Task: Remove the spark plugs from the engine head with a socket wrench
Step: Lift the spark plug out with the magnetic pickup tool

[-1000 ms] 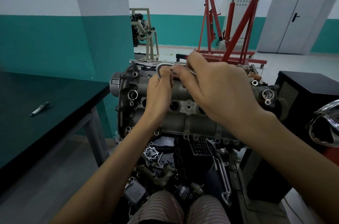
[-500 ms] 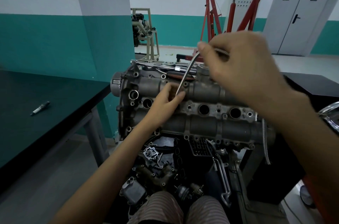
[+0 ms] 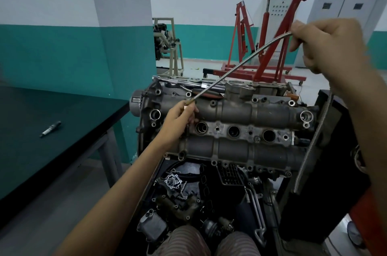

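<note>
The grey engine head [image 3: 234, 109] stands in front of me with three open plug wells [image 3: 234, 131] showing in a row. My left hand [image 3: 180, 118] pinches the tip of a flexible metal shaft [image 3: 240, 65] just above the head's left end, covering the leftmost well area. My right hand [image 3: 326, 48] grips the shaft higher up, raised at the upper right; its loose tail [image 3: 314, 142] hangs down past the head's right end. A socket wrench [image 3: 178, 80] lies along the far edge of the engine. One spark plug [image 3: 50, 129] lies on the dark bench.
A dark green bench [image 3: 52, 151] stands at my left. Red engine hoists [image 3: 272, 46] stand behind the engine. A black cabinet [image 3: 335, 151] is close on the right. Loose engine parts [image 3: 178, 192] lie in the tray below the head, near my knees.
My right hand has risen up and to the right, drawing the flexible shaft straight. My left hand stayed at the head's left end holding the tip.
</note>
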`<state>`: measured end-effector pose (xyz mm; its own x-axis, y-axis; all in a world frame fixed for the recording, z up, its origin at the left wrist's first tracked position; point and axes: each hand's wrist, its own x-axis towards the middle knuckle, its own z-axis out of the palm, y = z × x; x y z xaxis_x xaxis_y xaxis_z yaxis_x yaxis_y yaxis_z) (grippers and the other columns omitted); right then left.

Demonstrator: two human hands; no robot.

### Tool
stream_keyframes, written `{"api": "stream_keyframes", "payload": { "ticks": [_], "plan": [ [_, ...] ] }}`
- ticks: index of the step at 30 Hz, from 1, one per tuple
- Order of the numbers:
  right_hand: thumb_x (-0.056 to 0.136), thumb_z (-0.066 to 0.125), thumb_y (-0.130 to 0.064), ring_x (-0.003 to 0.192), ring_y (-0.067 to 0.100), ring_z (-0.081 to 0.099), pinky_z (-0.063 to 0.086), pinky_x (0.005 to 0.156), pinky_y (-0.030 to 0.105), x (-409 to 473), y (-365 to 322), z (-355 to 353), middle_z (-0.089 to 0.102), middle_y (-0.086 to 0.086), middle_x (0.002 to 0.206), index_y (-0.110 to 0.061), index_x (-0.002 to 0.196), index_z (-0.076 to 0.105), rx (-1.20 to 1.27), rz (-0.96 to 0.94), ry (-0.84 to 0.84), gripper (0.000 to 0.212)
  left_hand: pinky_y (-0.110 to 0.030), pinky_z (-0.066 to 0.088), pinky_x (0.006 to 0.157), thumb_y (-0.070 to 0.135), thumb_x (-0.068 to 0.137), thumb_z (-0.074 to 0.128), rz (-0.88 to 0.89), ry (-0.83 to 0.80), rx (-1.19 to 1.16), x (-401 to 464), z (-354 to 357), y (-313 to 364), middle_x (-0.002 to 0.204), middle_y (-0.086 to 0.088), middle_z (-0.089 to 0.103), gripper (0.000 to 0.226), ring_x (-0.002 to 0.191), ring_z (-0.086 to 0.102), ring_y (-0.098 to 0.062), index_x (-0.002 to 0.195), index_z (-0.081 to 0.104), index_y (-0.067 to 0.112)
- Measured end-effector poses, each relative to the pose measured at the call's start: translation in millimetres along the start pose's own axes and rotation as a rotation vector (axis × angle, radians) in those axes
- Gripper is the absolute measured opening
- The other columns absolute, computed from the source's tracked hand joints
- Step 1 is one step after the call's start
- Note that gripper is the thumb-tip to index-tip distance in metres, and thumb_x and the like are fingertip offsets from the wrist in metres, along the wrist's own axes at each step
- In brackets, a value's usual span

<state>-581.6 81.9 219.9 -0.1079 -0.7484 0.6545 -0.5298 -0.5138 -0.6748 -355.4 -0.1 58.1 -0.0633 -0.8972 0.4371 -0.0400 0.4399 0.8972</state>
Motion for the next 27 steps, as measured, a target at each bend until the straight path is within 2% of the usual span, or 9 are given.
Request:
{"api": "stream_keyframes", "payload": {
  "ticks": [2,5,13,16,19,21,23,25,27],
  "plan": [
    [0.095,0.047,-0.028,0.034,-0.005,0.042,0.03,0.038,0.006,1.5,6.1,1.0,0.049,-0.02,0.039,-0.007,0.063,0.051,0.055,0.05,-0.004,0.038,-0.021,0.037,0.051,0.007,0.099,0.035,-0.092,-0.022,-0.221,1.2,0.0,-0.6,0.055,0.005,0.035,0.026,0.052,0.038,-0.01,0.077,0.048,0.01],
    [0.095,0.046,-0.027,0.03,0.002,0.031,0.028,0.036,0.01,1.9,14.6,3.8,0.045,-0.015,0.035,-0.009,0.065,0.05,0.134,0.125,-0.011,0.036,-0.022,0.025,0.047,0.016,0.099,0.028,-0.208,-0.062,-0.444,4.3,-1.9,3.4,0.052,0.008,0.03,0.028,0.048,0.03,-0.007,0.075,0.043,0.012],
    [0.096,0.041,-0.029,0.033,0.006,0.021,0.017,0.035,0.016,11.7,38.8,15.6,0.027,-0.008,0.041,-0.016,0.066,0.048,0.461,0.4,-0.176,0.034,-0.015,0.018,0.035,0.026,0.102,0.033,-0.113,0.052,-0.426,14.4,-28.6,24.2,0.052,0.009,0.026,0.032,0.041,0.022,-0.004,0.072,0.039,0.018],
    [0.096,0.04,-0.028,0.033,0.005,0.018,0.013,0.038,0.018,11.5,44.3,25.0,0.025,-0.008,0.04,-0.016,0.065,0.046,0.625,0.463,-0.192,0.034,-0.012,0.018,0.033,0.029,0.102,0.037,-0.084,0.175,-0.382,20.3,-37.5,35.6,0.046,0.011,0.028,0.033,0.036,0.02,-0.003,0.07,0.037,0.019],
    [0.097,0.039,-0.028,0.032,0.004,0.017,0.013,0.035,0.018,12.0,46.6,34.3,0.024,-0.009,0.039,-0.017,0.064,0.045,0.749,0.486,-0.166,0.035,-0.011,0.016,0.031,0.032,0.102,0.037,-0.179,0.332,-0.414,21.5,-45.5,45.5,0.042,0.012,0.026,0.036,0.032,0.018,-0.002,0.068,0.039,0.019],
    [0.098,0.038,-0.027,0.031,0.004,0.017,0.014,0.032,0.016,13.7,47.5,42.7,0.024,-0.01,0.038,-0.016,0.065,0.044,0.806,0.506,-0.137,0.035,-0.012,0.016,0.032,0.033,0.101,0.038,-0.227,0.25,-0.232,14.6,-46.0,50.1,0.044,0.011,0.027,0.036,0.033,0.02,-0.002,0.07,0.045,0.017],
    [0.098,0.038,-0.026,0.031,0.003,0.017,0.015,0.032,0.016,17.4,45.5,56.1,0.024,-0.01,0.037,-0.016,0.065,0.043,0.852,0.533,-0.118,0.035,-0.013,0.02,0.033,0.036,0.099,0.041,-0.201,0.016,-0.005,0.2,-36.8,54.6,0.046,0.012,0.033,0.034,0.034,0.025,-0.003,0.075,0.054,0.016],
    [0.098,0.037,-0.024,0.031,0.003,0.017,0.014,0.033,0.016,23.2,37.3,75.0,0.024,-0.01,0.036,-0.016,0.064,0.042,0.895,0.568,-0.109,0.035,-0.013,0.027,0.035,0.041,0.096,0.045,-0.082,-0.176,0.218,-16.3,-24.5,62.9,0.046,0.014,0.043,0.033,0.036,0.034,0.0,0.079,0.061,0.016],
    [0.098,0.036,-0.022,0.031,0.004,0.016,0.014,0.033,0.016,32.3,25.7,95.8,0.022,-0.01,0.036,-0.016,0.064,0.041,0.93,0.591,-0.1,0.034,-0.009,0.034,0.046,0.042,0.091,0.054,0.108,-0.233,0.491,-27.7,-16.7,67.2,0.057,0.015,0.055,0.031,0.047,0.048,0.004,0.083,0.065,0.014]
  ]
}}
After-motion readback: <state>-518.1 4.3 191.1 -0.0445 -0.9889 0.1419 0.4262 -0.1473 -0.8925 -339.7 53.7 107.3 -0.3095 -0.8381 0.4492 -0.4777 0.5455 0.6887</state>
